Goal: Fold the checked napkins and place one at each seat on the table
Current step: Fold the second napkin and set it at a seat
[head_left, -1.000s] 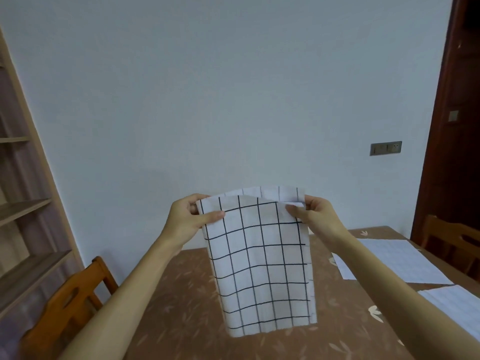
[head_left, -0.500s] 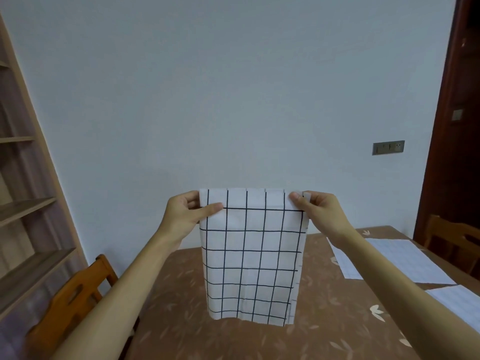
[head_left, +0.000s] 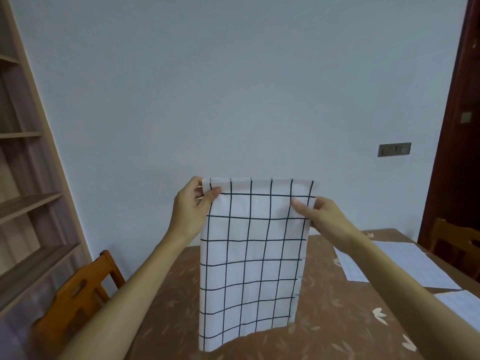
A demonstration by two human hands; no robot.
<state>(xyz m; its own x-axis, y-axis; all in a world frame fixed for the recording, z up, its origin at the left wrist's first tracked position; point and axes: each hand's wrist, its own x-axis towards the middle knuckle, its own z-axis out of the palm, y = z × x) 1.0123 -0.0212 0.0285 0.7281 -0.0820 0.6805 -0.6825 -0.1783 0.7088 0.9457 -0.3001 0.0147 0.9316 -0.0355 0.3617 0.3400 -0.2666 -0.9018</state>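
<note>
A white napkin with a black check (head_left: 253, 255) hangs upright in the air over the brown patterned table (head_left: 324, 320), folded to a tall strip. My left hand (head_left: 193, 209) pinches its top left corner. My right hand (head_left: 320, 213) grips the right edge a little below the top corner. The lower edge hangs just above the tabletop. Two more checked napkins lie flat on the table at the right, one further back (head_left: 389, 261) and one near the right edge (head_left: 462, 305).
A wooden chair (head_left: 78, 294) stands at the table's left side, another chair (head_left: 457, 240) at the far right. Wooden shelves (head_left: 23, 203) run along the left wall. A dark door frame (head_left: 452, 126) is at the right.
The napkin's top edge was drawn straight and level, and the cloth now hangs flatter and closer to me. My right hand slid down slightly along the right edge.
</note>
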